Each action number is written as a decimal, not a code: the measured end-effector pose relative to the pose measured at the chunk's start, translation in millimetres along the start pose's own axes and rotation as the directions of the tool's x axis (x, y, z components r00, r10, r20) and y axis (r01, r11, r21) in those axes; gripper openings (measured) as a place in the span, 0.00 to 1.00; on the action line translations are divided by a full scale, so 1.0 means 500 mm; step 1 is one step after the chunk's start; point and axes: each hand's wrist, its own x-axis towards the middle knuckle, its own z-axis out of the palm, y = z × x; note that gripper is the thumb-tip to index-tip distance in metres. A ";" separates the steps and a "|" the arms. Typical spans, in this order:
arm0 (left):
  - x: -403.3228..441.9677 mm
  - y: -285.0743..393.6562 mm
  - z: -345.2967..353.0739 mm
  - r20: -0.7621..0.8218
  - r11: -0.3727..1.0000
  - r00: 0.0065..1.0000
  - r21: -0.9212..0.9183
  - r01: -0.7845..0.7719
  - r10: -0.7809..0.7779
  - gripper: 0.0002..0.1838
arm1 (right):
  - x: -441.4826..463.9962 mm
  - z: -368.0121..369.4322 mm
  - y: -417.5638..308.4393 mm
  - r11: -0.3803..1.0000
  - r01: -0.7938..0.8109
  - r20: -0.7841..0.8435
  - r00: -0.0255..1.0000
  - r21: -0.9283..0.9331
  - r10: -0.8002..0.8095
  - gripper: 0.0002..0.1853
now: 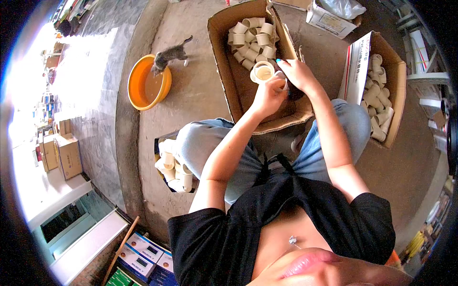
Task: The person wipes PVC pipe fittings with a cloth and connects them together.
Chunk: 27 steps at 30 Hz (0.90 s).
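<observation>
My left hand (270, 98) is closed around a cream plastic pipe fitting (264, 71), its round open end facing up. Close beside it, my right hand (298, 75) has its fingers bent in toward the fitting, a blue nail showing. Something whitish and dark lies between the two hands, mostly hidden, and I cannot make out what it is. Both hands are over the near part of an open cardboard box (224, 62). A heap of similar cream pipe fittings (253, 40) fills the far part of this box.
More fittings lie in a second cardboard box (398, 90) at the right and in a low pile (174, 167) beside my left knee. A grey kitten (167, 56) leans over an orange basin (168, 86) at the left. A white carton (329, 21) stands at the back.
</observation>
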 end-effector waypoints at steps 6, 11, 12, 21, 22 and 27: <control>-0.003 -0.032 0.016 0.004 0.993 0.994 -0.035 0.110 -0.110 0.06 | 0.006 0.009 0.012 0.999 -0.035 0.058 0.998 0.009 0.034 0.24; 0.004 -0.033 -0.011 -0.002 0.797 0.902 -0.467 0.382 -0.433 0.06 | -0.027 0.016 -0.036 0.990 0.077 -0.023 0.996 -0.121 -0.081 0.26; 0.010 -0.029 -0.018 -0.022 0.725 0.880 -0.577 0.376 -0.474 0.05 | -0.031 0.020 -0.039 0.981 0.120 -0.073 0.989 -0.151 -0.133 0.26; 0.030 -0.044 -0.056 -0.115 0.528 0.781 -0.795 0.298 -0.614 0.10 | -0.054 0.075 -0.035 0.785 0.579 -0.261 0.740 -0.221 -0.620 0.18; 0.030 -0.047 -0.055 -0.141 0.564 0.791 -0.775 0.286 -0.595 0.09 | -0.054 0.075 -0.036 0.781 0.582 -0.268 0.734 -0.224 -0.624 0.18; 0.029 -0.019 -0.063 -0.147 0.844 0.921 -0.473 0.254 -0.360 0.09 | -0.033 0.067 -0.026 0.835 0.548 -0.373 0.764 -0.053 -0.526 0.16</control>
